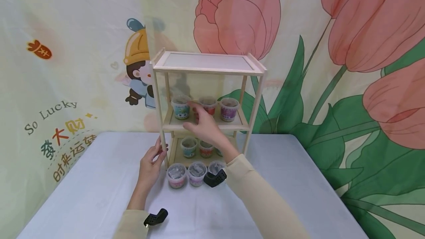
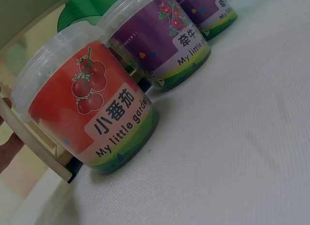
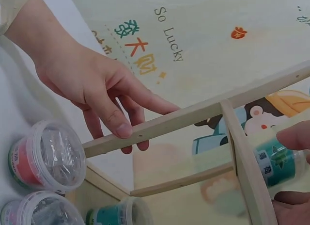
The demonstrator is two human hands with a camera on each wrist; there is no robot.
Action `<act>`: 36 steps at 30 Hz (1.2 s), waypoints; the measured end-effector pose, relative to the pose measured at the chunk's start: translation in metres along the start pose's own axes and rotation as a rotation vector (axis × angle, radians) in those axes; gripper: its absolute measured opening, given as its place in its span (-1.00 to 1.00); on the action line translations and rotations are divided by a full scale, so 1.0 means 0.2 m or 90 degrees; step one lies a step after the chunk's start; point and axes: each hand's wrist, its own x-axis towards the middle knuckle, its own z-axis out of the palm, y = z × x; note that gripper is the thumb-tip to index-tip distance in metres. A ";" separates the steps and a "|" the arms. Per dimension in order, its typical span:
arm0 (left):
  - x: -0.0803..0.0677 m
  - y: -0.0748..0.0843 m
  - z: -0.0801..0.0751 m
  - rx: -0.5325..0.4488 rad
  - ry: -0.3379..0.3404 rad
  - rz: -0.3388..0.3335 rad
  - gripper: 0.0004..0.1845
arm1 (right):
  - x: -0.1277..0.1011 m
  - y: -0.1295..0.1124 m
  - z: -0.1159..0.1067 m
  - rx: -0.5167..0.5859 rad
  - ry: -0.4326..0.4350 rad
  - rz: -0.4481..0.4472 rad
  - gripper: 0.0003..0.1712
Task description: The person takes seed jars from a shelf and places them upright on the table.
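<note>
A light wooden three-tier shelf [image 1: 208, 70] stands on the table. My left hand [image 1: 156, 156] grips its front left post [image 3: 160, 124], thumb in front and fingers behind. My right hand [image 1: 195, 111] reaches onto the middle tier, and its fingers [image 3: 295, 136] hold a teal-labelled tub [image 1: 180, 108] from the side. A red tub [image 1: 209, 104] and a purple tub [image 1: 229, 109] stand beside it. The top tier is bare. The lower tier holds a teal tub [image 1: 189, 147], a red tub [image 1: 206, 149] and a third tub mostly hidden by my right forearm.
Three lidded tubs stand in a row on the white table [image 1: 299, 180] before the shelf: a red tomato tub [image 2: 92, 104], a purple one [image 2: 160, 40] and another purple one [image 2: 213, 9]. A flower-print cloth wall [image 1: 365, 47] rises close behind.
</note>
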 end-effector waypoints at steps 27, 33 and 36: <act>0.01 0.01 0.00 0.007 0.005 0.005 -0.33 | 0.22 -0.01 0.13 -0.095 0.029 -0.006 -0.29; 0.00 0.00 0.00 0.009 0.005 0.009 -0.33 | 0.21 0.01 0.14 -0.104 0.037 -0.010 -0.33; 0.00 0.00 0.00 0.005 0.002 0.003 -0.33 | 0.20 0.02 0.13 -0.104 0.042 -0.014 -0.33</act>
